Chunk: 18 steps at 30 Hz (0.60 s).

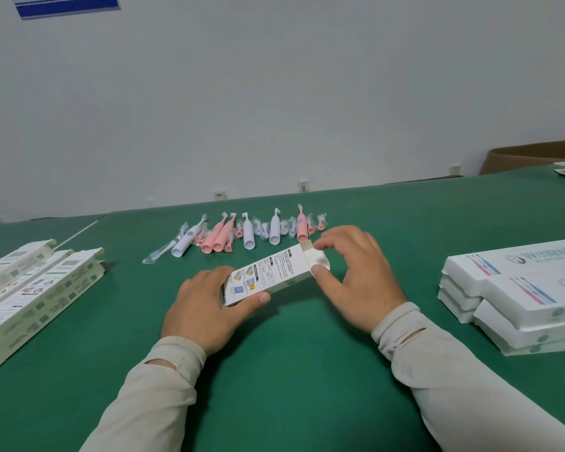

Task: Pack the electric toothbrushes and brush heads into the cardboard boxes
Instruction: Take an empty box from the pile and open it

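Your left hand [209, 308]: grips the near end of the cardboard box [268, 275], thumb curled over its printed face.
Your right hand [356, 275]: pinches the box's open end flap [317, 259], thumb below, fingers above.
Box: lies low over the green table [291, 370], possibly touching it.
Beyond: pink and white toothbrushes [242, 233] with bagged brush heads [157, 252] in a row.

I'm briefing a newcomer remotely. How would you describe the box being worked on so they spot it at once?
On the green table, between the stacks of boxes at either side and just in front of the row of toothbrushes, lies one white box. Unlike the stacked ones, it is gripped by the left hand while the right hand handles its open end flap.
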Motion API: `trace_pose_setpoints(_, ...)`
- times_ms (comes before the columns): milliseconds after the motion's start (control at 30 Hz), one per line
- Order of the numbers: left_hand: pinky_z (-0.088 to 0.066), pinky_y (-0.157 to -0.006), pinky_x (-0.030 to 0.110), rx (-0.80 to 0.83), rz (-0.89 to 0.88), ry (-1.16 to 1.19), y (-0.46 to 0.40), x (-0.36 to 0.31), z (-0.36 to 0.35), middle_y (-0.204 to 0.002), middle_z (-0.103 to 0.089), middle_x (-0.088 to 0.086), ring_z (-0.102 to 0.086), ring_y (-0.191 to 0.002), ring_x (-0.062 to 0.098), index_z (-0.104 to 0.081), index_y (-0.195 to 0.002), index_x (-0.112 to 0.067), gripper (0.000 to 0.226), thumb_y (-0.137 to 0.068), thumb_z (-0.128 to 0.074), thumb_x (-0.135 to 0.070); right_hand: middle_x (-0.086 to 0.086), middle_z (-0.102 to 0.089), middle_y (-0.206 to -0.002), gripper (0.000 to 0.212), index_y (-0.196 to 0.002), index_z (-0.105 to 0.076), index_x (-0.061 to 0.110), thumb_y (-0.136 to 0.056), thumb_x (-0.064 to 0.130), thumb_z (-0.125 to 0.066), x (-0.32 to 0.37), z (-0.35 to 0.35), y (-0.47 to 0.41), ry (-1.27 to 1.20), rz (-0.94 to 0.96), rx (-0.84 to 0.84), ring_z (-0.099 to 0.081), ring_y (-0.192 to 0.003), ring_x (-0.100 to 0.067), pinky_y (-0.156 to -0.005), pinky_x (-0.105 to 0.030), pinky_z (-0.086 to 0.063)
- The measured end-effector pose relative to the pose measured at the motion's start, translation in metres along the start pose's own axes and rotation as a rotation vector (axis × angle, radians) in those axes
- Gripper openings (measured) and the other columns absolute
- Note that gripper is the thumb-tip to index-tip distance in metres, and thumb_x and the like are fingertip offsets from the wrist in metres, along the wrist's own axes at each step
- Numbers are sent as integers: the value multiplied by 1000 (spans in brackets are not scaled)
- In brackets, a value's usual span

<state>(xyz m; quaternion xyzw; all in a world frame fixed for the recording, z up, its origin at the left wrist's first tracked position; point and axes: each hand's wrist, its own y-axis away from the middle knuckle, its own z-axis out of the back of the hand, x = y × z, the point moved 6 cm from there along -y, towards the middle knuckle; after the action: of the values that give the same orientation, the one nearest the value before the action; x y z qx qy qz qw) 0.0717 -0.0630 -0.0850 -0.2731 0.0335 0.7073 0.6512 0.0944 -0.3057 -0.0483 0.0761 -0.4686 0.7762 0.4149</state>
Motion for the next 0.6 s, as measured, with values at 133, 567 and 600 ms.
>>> trace_pose_setpoints(133, -49, -89, 43, -1, 6, 20, 1, -1, 0, -103, -58, -10, -51, -102, 20, -60, -116, -36, 90, -55, -39, -100, 15, -61, -97, 14, -102, -70, 23, -91, 19, -64, -3, -4, -2, -5, 38, 85, -51, -97, -11, -89, -28, -44)
trace_pose_setpoints(567, -48, -83, 38, 23, -45, -24, 5, -6, 3, -102, -59, -12, -51, -97, 18, -58, -111, -37, 82, -62, -36, -99, 9, -58, -107, 52, -131, -58, 43, -81, 35, -49, -29, -25, 5, -413, -329, 309, -55, -87, -2, -80, -11, -42)
trace_pose_setpoints(600, -49, -82, 39, 3, -45, -81, 2, -1, 9, -105, -60, -10, -52, -98, 19, -59, -112, -36, 82, -63, -35, -98, 11, -59, -108, 46, -125, -60, 45, -81, 36, -51, -31, -27, 0, -459, -365, 280, -57, -90, -3, -87, -19, -46)
